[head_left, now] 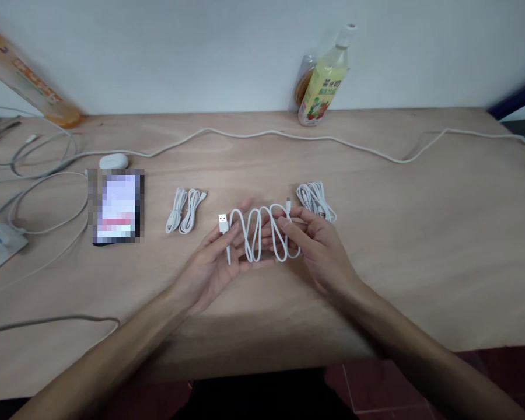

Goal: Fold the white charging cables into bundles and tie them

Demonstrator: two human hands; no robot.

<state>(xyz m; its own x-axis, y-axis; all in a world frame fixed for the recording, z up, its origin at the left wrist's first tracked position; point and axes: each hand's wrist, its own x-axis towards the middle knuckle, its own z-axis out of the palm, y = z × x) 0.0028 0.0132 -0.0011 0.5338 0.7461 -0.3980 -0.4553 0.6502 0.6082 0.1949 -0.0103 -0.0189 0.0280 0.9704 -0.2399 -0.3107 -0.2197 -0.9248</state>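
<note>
Between my two hands a white USB cable [257, 233] is spread in loose, wavy loops above the table. My left hand [212, 256] is closed on its left end, thumb beside the upright USB-A plug. With thumb and fingers, my right hand [319, 239] pinches the other end, where a small plug points up. Fingers of both hands lie partly behind the loops. Just beyond my left hand lie two tied white cable bundles [188, 210]. Past my right hand is another bundled heap of white cables [315, 200], its near edge close to my fingers.
A phone [118, 207] with blurred screen and a white earbud case [114, 161] lie left. A long white cord [262, 134] crosses the table's back. A yellow-labelled bottle [326, 84] and an orange bottle [35, 81] stand by the wall. Loose cables [44, 175] tangle at left.
</note>
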